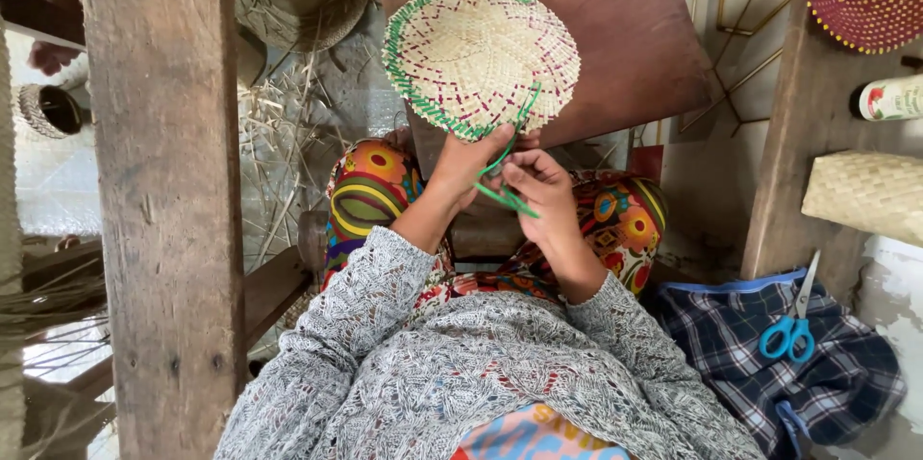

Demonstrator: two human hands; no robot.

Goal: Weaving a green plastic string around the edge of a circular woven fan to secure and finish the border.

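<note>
Round straw mat (478,51), green-edged; green strip (510,193).

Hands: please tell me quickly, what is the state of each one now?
Left hand: closed on the lower edge of the round woven mat.
Right hand: closed, pinching the green strip that runs up to the mat's rim.

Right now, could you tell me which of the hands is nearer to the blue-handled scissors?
Right. The right hand pinches the green strip, on the side of the blue-handled scissors; the left hand is beyond it, gripping the woven mat.
</note>
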